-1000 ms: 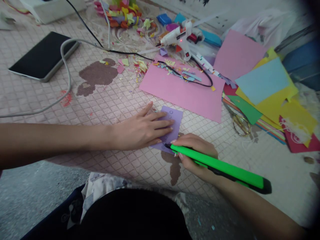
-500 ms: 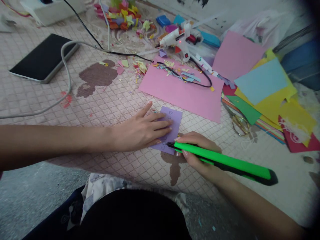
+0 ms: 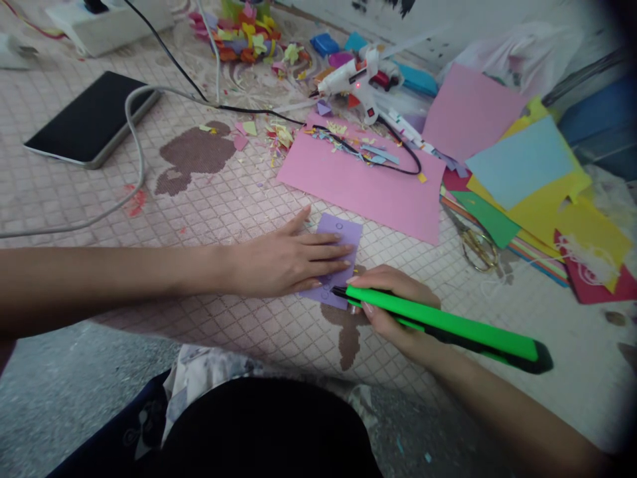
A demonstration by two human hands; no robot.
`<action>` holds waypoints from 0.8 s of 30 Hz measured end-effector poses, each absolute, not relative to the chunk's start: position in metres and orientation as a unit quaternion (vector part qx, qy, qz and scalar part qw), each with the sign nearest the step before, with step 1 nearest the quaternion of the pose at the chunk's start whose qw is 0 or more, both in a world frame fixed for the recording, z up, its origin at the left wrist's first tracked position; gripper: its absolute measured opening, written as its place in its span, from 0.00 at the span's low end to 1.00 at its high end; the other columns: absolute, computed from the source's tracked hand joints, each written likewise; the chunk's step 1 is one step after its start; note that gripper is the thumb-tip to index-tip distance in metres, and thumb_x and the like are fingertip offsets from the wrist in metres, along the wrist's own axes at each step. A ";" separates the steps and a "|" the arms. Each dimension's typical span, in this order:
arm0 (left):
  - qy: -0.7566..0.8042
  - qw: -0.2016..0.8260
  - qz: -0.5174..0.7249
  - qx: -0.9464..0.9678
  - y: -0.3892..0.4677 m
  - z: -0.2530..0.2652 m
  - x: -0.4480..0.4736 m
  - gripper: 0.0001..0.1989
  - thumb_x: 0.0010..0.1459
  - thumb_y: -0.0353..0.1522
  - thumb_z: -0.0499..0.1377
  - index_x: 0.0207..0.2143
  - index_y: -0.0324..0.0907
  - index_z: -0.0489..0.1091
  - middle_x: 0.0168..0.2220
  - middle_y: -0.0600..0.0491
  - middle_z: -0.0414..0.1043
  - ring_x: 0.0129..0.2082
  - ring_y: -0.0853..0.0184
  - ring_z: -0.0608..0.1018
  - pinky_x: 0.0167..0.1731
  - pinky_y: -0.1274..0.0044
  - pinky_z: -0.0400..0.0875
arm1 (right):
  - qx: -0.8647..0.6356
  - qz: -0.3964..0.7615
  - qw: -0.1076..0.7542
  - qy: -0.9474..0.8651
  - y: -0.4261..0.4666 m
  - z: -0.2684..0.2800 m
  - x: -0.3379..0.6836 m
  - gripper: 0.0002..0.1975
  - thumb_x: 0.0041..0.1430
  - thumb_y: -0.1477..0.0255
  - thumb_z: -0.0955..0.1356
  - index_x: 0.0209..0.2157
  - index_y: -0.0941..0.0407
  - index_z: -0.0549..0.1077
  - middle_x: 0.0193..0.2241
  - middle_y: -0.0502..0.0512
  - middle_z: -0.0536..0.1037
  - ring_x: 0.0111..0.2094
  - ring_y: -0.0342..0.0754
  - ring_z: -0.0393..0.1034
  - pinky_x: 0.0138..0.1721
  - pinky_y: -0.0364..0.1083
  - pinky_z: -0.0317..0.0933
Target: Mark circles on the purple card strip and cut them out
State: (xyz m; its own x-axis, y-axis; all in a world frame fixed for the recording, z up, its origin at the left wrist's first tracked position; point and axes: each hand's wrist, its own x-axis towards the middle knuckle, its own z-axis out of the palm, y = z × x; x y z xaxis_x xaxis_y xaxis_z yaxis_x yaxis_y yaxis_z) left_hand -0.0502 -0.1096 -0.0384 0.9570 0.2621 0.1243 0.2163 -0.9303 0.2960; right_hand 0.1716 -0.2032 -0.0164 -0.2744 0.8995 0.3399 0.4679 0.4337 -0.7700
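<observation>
A small purple paper [image 3: 351, 234] lies on the patterned tablecloth in front of me, with little drawn circles along it. My left hand [image 3: 298, 260] rests flat across its middle, fingers stretched out, covering part of the circles. In my right hand [image 3: 398, 295] is a green and black utility knife [image 3: 442, 322], gripped between thumb and fingers. Its dark tip points left and reaches the paper's lower part, close to the circles there. Whether the tip presses into the paper, I cannot tell.
Beyond the paper lies a pink sheet [image 3: 358, 189] strewn with paper scraps. A white glue gun [image 3: 365, 83] with a black cord stands behind it. Gold-handled scissors [image 3: 478, 245] and stacked coloured papers [image 3: 522, 162] are at right. A black tablet-like device [image 3: 92, 119] and cables lie at left.
My left hand has slid slightly to the right over the purple paper, covering more of it. The knife in my right hand has barely moved.
</observation>
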 end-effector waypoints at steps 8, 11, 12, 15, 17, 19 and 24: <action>0.149 0.132 0.110 0.974 -0.119 -0.037 -0.045 0.21 0.67 0.33 0.52 0.61 0.46 0.61 0.64 0.50 0.61 0.64 0.59 0.63 0.65 0.52 0.30 | -0.464 0.267 0.390 -0.749 -0.203 -0.014 0.172 0.11 0.55 0.78 0.67 0.39 0.52 0.76 0.32 0.51 0.80 0.32 0.44 0.75 0.34 0.44 0.71; 0.132 0.153 0.121 0.972 -0.113 -0.035 -0.046 0.19 0.68 0.35 0.51 0.60 0.44 0.63 0.63 0.48 0.61 0.63 0.60 0.64 0.66 0.55 0.34 | -0.462 0.265 0.389 -0.752 -0.202 -0.012 0.175 0.12 0.55 0.79 0.67 0.39 0.53 0.76 0.30 0.51 0.79 0.31 0.45 0.75 0.32 0.44 0.71; 0.128 0.162 0.125 0.971 -0.110 -0.034 -0.046 0.19 0.68 0.35 0.50 0.59 0.44 0.64 0.63 0.48 0.62 0.63 0.61 0.64 0.67 0.57 0.36 | -0.460 0.266 0.392 -0.751 -0.202 -0.011 0.175 0.12 0.55 0.79 0.67 0.40 0.53 0.76 0.29 0.51 0.79 0.30 0.45 0.75 0.31 0.44 0.71; 0.114 0.173 0.127 0.970 -0.099 -0.030 -0.045 0.19 0.69 0.32 0.46 0.59 0.42 0.64 0.64 0.46 0.60 0.63 0.64 0.65 0.67 0.62 0.44 | -0.453 0.265 0.412 -0.745 -0.200 -0.010 0.176 0.12 0.54 0.78 0.67 0.39 0.53 0.77 0.31 0.53 0.80 0.31 0.46 0.76 0.30 0.44 0.72; 0.084 0.161 0.122 0.976 -0.091 -0.028 -0.042 0.19 0.68 0.30 0.46 0.59 0.43 0.64 0.65 0.47 0.58 0.65 0.65 0.62 0.67 0.64 0.45 | -0.444 0.258 0.429 -0.743 -0.199 -0.009 0.175 0.11 0.54 0.79 0.66 0.37 0.53 0.77 0.30 0.52 0.80 0.30 0.45 0.76 0.29 0.43 0.72; 0.036 0.146 0.112 0.982 -0.083 -0.026 -0.037 0.21 0.67 0.28 0.48 0.60 0.47 0.64 0.65 0.51 0.57 0.67 0.65 0.58 0.67 0.63 0.42 | -0.431 0.253 0.443 -0.744 -0.197 -0.010 0.175 0.12 0.53 0.79 0.66 0.37 0.53 0.77 0.28 0.52 0.79 0.28 0.45 0.76 0.28 0.43 0.71; -0.012 0.149 0.066 0.987 -0.076 -0.025 -0.029 0.22 0.68 0.29 0.46 0.62 0.50 0.60 0.65 0.55 0.58 0.67 0.67 0.57 0.68 0.61 0.31 | -0.433 0.235 0.456 -0.742 -0.194 -0.014 0.177 0.11 0.53 0.79 0.66 0.36 0.53 0.77 0.28 0.52 0.80 0.28 0.45 0.76 0.28 0.43 0.71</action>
State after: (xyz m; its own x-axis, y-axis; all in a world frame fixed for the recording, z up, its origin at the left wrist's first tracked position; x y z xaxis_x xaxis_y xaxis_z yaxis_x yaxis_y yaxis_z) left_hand -0.0292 -0.0761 -0.0254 0.9911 -0.0049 0.1332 -0.0442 -0.9550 0.2933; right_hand 0.1767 -0.1945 -0.0136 -0.2108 0.8561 0.4719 0.4270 0.5149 -0.7433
